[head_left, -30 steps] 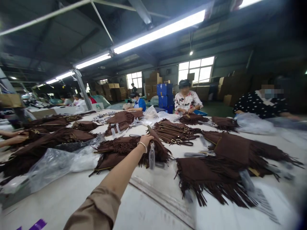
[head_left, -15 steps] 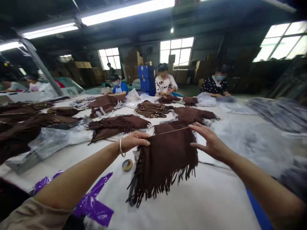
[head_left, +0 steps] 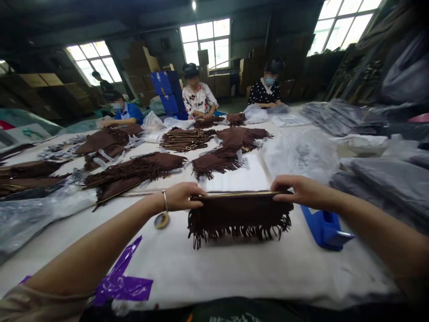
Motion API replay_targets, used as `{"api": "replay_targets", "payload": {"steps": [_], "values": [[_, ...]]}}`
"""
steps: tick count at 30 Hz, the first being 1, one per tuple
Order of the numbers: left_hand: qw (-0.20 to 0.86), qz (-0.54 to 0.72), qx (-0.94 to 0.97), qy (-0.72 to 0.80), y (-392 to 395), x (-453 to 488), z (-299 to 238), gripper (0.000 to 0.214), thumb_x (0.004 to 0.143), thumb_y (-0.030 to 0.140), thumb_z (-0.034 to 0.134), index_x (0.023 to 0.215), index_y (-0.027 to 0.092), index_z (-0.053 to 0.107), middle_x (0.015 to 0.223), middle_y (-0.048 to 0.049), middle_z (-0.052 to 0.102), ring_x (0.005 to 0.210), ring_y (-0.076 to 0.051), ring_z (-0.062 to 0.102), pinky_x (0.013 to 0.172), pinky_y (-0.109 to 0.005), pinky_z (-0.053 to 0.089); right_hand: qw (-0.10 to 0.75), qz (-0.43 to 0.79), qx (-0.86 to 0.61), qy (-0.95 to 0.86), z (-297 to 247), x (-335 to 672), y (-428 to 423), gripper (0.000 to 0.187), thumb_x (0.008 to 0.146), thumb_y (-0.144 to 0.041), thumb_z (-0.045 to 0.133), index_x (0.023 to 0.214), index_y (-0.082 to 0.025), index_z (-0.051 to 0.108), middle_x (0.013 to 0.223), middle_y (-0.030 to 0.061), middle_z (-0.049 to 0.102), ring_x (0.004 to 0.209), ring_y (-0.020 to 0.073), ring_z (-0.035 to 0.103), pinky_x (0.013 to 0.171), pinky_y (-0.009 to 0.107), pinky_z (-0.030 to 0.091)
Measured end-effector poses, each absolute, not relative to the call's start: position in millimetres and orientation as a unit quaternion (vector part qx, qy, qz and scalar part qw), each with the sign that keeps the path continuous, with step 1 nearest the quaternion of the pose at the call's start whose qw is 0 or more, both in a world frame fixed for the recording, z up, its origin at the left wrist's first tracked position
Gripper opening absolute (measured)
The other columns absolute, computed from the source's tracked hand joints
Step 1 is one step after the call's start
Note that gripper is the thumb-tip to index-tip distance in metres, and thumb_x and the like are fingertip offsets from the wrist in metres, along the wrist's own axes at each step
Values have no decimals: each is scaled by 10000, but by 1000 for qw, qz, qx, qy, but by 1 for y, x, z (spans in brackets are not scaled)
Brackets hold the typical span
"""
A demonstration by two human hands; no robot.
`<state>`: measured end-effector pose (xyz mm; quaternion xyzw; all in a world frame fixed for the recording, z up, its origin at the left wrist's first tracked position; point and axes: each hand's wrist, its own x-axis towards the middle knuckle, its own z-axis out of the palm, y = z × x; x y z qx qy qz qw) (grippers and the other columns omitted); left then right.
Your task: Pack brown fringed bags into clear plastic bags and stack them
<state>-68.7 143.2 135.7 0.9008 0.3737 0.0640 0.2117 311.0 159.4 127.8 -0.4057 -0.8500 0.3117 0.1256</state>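
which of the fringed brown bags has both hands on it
The nearest one, a fringed brown suede bag, with the left hand and right hand at the ends of its gold zip. The other fringed bags lie farther up the table.

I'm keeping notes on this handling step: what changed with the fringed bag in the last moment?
The right hand, spread beside the brown suede fringed bag earlier, has closed on its zipped top edge. The left hand also grips that edge, and the edge now runs level. The small round disc stays where it lay.
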Motion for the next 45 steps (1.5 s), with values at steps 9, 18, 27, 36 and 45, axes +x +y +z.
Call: {"api": "replay_targets", "payload": {"steps": [9, 18, 27, 36, 45], "values": [[-196, 70, 929, 305, 111, -72, 86, 345, 902, 171, 445, 1246, 166, 476, 933, -75, 624, 911, -199, 526, 900, -400, 403, 226, 68, -381, -894, 57, 319, 123, 169, 833, -290, 578, 987, -226, 600, 931, 53, 597, 887, 191, 558, 803, 332, 436], [-24, 119, 906, 406, 6, -53, -86, 361, 866, 108, 487, 1224, 154, 501, 935, -77, 598, 955, -217, 528, 937, -439, 418, 138, 146, -409, -890, -98, 327, 24, 156, 866, -217, 508, 1005, -215, 579, 917, 66, 626, 854, 205, 583, 766, 374, 482], [73, 193, 850, 485, 1, -45, -66, 243, 853, 246, 560, 1089, 195, 584, 884, -43, 616, 891, -199, 535, 914, -430, 411, 168, 159, -367, -901, -23, 258, 82, 438, 868, -338, 524, 1293, -258, 455, 1273, 61, 546, 1237, 232, 436, 1012, 415, 405], [151, 281, 592, 740, 8, -78, -70, 243, 905, 344, 437, 858, 187, 615, 815, -37, 644, 751, -156, 569, 737, -300, 447, 156, 136, -386, -899, -77, 193, 96, 511, 875, -356, 490, 1357, -228, 377, 1366, 74, 469, 1302, 241, 353, 1057, 497, 311], [241, 237, 459, 821, 90, -90, -85, 341, 713, 505, 625, 792, 175, 588, 614, -25, 598, 648, -198, 584, 599, -273, 369, 109, 146, -284, -941, -56, 111, 128, 360, 834, -162, 513, 1192, -180, 553, 1216, 92, 578, 1154, 251, 466, 960, 416, 390]]}}
